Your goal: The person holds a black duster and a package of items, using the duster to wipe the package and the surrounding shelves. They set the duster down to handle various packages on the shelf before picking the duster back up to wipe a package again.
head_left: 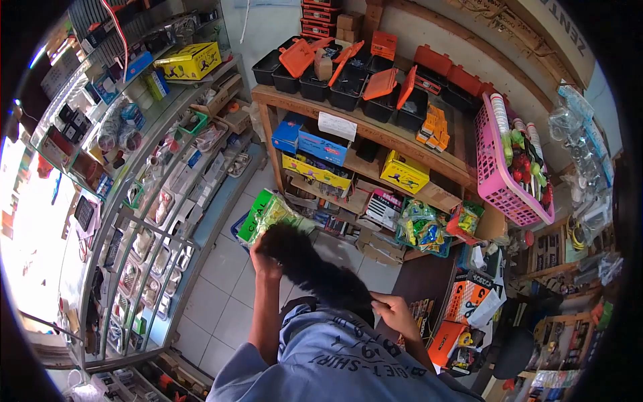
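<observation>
A black fluffy duster (321,268) stretches slantwise in front of my body, its thick end up and to the left. My left hand (269,262) is closed on the fluffy far end, the fingers partly sunk in the black fibres. At the lower right end, near my waist, my right hand (390,311) grips the duster; whatever handle it has is hidden. Just beyond my left hand lies a clear plastic bag (280,213) of small pale-green items, beside a bright green packet (254,218).
Glass display shelves (161,241) with small goods curve along the left. Ahead stands a wooden shelf (375,127) bearing black bins with orange lids. A pink basket (499,181) sits at its right end. Orange boxes (447,342) are stacked at right, above the tiled floor (218,288).
</observation>
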`<control>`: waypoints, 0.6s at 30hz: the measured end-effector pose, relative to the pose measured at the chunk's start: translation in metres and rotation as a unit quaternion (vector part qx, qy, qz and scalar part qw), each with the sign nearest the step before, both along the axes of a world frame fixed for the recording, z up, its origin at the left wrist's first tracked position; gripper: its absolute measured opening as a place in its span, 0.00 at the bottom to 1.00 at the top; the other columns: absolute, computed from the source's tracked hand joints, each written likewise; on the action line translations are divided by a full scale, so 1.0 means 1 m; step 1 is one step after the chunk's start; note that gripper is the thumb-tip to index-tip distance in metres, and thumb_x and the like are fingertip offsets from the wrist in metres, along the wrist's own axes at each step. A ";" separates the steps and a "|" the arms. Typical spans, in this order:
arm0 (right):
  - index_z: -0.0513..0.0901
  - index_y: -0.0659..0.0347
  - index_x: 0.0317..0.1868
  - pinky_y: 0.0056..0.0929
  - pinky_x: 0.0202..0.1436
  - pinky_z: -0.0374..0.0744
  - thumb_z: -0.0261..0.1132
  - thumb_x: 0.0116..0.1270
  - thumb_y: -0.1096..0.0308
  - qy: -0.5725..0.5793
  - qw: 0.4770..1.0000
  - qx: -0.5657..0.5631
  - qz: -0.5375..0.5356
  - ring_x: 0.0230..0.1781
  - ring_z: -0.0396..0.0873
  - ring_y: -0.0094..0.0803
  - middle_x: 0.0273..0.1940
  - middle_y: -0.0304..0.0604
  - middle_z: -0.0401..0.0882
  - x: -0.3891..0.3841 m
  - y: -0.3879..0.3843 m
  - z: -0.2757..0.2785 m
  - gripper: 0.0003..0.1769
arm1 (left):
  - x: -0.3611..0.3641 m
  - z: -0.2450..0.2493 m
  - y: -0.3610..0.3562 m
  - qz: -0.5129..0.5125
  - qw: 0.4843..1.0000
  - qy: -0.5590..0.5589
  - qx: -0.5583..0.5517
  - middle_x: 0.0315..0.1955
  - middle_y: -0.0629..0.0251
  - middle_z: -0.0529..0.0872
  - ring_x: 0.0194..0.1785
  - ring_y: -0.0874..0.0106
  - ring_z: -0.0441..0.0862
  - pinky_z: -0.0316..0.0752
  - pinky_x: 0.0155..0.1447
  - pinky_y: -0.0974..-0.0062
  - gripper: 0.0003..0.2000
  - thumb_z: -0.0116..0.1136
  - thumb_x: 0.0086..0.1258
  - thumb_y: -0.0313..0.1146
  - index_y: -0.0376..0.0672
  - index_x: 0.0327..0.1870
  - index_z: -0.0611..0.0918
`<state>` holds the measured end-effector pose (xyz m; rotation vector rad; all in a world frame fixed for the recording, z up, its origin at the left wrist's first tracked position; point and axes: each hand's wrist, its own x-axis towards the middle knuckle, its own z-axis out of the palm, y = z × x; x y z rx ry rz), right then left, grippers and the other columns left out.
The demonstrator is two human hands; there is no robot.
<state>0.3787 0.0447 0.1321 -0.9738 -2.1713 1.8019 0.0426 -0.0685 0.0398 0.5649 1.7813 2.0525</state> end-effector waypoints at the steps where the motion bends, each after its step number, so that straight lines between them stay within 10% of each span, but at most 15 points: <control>1: 0.78 0.66 0.57 0.19 0.29 0.69 0.60 0.69 0.73 -0.001 1.000 0.002 -0.014 0.24 0.67 0.17 0.25 0.32 0.73 0.000 0.003 0.005 0.17 | 0.006 0.018 -0.001 -0.016 0.965 -0.205 0.162 0.49 0.54 0.83 0.49 0.60 0.83 0.79 0.55 0.63 0.18 0.50 0.68 0.32 0.34 0.56 0.75; 3: 0.78 0.67 0.57 0.19 0.28 0.68 0.60 0.69 0.73 0.013 0.999 -0.020 -0.027 0.24 0.66 0.17 0.24 0.32 0.72 0.002 0.009 0.003 0.17 | 0.016 0.048 -0.001 -0.046 0.853 -0.414 0.313 0.45 0.55 0.83 0.46 0.61 0.84 0.80 0.55 0.63 0.18 0.51 0.62 0.24 0.38 0.54 0.76; 7: 0.77 0.67 0.58 0.18 0.27 0.67 0.60 0.69 0.72 0.029 0.999 -0.023 -0.028 0.24 0.66 0.16 0.23 0.30 0.70 -0.002 0.020 -0.005 0.18 | 0.026 0.018 -0.004 -0.102 0.890 -0.384 0.224 0.33 0.66 0.79 0.39 0.69 0.81 0.79 0.48 0.69 0.16 0.54 0.57 0.19 0.40 0.48 0.75; 18: 0.77 0.65 0.59 0.17 0.26 0.65 0.57 0.72 0.71 0.032 0.988 -0.146 -0.039 0.23 0.64 0.14 0.23 0.29 0.68 0.023 0.032 -0.019 0.17 | 0.024 0.054 0.002 -0.155 0.869 -0.412 0.227 0.49 0.55 0.82 0.48 0.61 0.83 0.80 0.52 0.60 0.22 0.54 0.57 0.22 0.36 0.57 0.74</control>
